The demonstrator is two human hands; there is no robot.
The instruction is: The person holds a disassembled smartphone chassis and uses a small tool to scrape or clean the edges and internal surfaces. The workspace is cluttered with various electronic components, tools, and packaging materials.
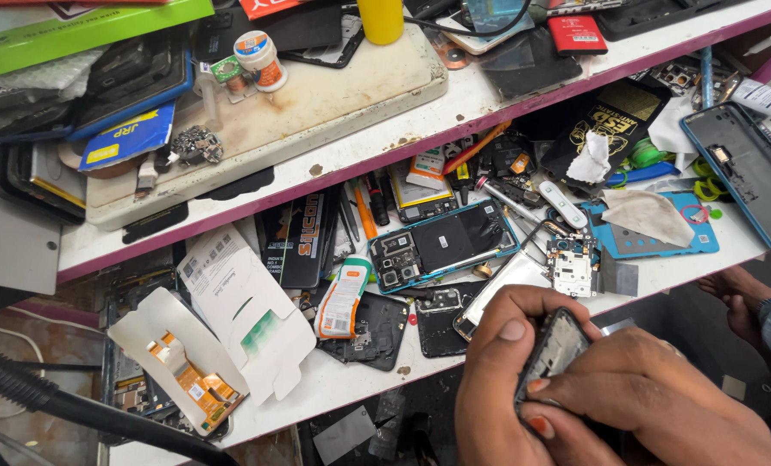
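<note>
My left hand (502, 380) and my right hand (653, 397) meet at the bottom of the head view, below the front edge of the workbench (333, 380). Both grip a dark phone frame (554, 349), held on edge between them. My left thumb rests on its upper side and my right fingers wrap its lower end. Just beyond my hands lies an opened phone with a blue rim (441, 244), its battery and circuit board exposed, with a metal tool laid across it.
The bench is crowded: a green circuit board (572, 267), dark back covers (370, 332), white cardboard sleeves (230, 319), a blue phone shell (748, 173) at right. A raised shelf (316, 164) carries a stained white pad (299, 103) and a yellow cup (380, 19). Another person's hand (739, 298) shows at right.
</note>
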